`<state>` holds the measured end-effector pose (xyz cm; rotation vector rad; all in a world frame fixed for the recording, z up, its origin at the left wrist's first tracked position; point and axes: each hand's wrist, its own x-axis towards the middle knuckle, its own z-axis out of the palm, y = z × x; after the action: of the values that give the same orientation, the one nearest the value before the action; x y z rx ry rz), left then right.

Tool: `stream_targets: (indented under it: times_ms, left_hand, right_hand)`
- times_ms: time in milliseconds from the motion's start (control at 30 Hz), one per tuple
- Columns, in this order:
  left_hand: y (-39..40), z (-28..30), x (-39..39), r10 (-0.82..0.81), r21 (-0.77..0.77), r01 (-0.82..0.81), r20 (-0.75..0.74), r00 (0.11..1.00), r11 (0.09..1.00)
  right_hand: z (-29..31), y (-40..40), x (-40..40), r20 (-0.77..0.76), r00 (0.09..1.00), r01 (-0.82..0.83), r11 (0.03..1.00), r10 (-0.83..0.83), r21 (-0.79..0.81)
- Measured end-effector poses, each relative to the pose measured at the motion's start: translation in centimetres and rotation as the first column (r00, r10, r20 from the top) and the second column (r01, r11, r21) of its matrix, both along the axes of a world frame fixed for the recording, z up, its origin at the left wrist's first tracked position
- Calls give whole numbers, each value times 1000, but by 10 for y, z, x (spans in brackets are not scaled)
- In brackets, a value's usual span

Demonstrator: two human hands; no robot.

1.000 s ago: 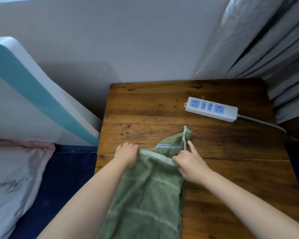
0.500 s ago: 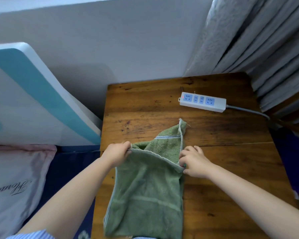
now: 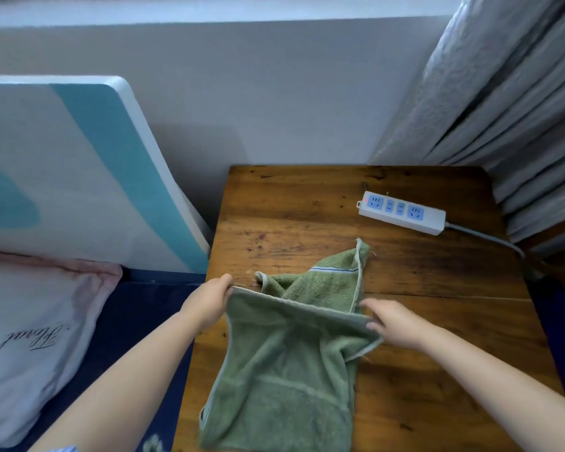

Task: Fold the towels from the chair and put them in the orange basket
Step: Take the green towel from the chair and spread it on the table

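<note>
At the far left a white pillow (image 3: 23, 337) lies beside the wooden table (image 3: 307, 203). My left hand (image 3: 207, 303) is at the table's left edge, fingers closed on one corner of the green towel (image 3: 284, 380). The towel lies along the left half of the table, down to the near edge — its far part is bunched toward the middle. My right hand (image 3: 393, 322) pinches the other corner. A power strip (image 3: 402, 212) rests near the far right corner.

left hand (image 3: 206, 305) and right hand (image 3: 393, 322) spread wider, towel (image 3: 284, 363) edge stretched
</note>
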<state>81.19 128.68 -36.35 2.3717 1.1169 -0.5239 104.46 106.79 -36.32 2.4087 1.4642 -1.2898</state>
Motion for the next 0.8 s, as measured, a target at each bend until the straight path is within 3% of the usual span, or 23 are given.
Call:
stream_targets:
  times_ms: [67, 133, 267, 367, 467, 567, 667, 800]
  left_hand:
    - [0, 1, 7, 66, -41, -62, 105, 992, 997]
    - [0, 5, 17, 101, -72, -87, 207, 973, 994]
    - [2, -1, 42, 46, -33, -38, 317, 947, 999]
    - [1, -21, 62, 100, -12, -101, 301, 948, 995]
    - [-2, -42, 75, 243, -102, -229, 159, 957, 968]
    - [-5, -56, 82, 204, -141, -199, 27, 979, 970]
    - [-7, -59, 83, 185, -148, -171, 84, 979, 974]
    - [-11, -52, 79, 297, -121, -274, 265, 917, 954]
  right_hand:
    - [1, 1, 3, 27, 993, -112, 992, 114, -60]
    - [11, 8, 10, 96, 992, -83, 996, 85, -29]
    - [21, 42, 27, 237, 968, 27, 968, -89, 251]
    - [10, 76, 26, 370, 918, 14, 942, -145, 335]
    - [-13, 96, 20, 428, 884, 78, 961, -189, 265]
    - [-33, 102, 21, 485, 872, 27, 994, -75, 106]
    - [-36, 92, 34, 415, 909, 28, 999, -43, 43]
    - [-29, 46, 49, 266, 958, 34, 968, -103, 250]
